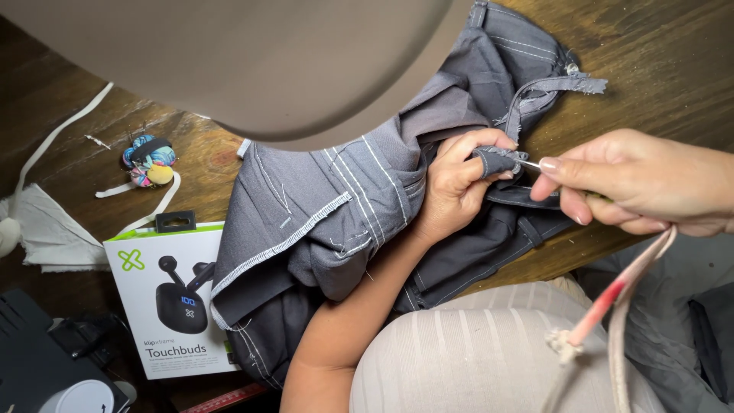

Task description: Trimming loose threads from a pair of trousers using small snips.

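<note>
Garment, dark grey woven cloth with pale topstitching [367, 199], bunched on a dark brown wooden tabletop [657, 61] and draped over the person's left forearm. Left hand [459, 187] closed, thumb and forefinger pinching a narrow grey belt-loop strip [495, 160] folded over the fingertip. Right hand [642, 191] closed, thumb and forefinger gripping a slim metal-tipped tool [529, 163], likely a seam ripper or needle; its handle is hidden in the fist. Tool tip sits touching the strip, just beside the left thumb.

Risks, judged from this position:
- Tip points toward the left fingertips; a slip along the stitch line could prick the finger behind the strip.
- Too deep a push could nick the strip's cloth instead of the thread.
- Frayed loop end [581, 82], beyond the left fingers, could ravel further if tugged.
- Pink and cream cord [612, 298] hanging below the right hand could snag the garment.

Containers:
- White and green cardboard box picturing black earbuds [164, 306], well to the left of both hands, closed; contents not visible.
- Multicoloured round fabric pincushion [149, 160], far from the fingers, beside white tape strips [53, 138]; pins too small to confirm.
</note>
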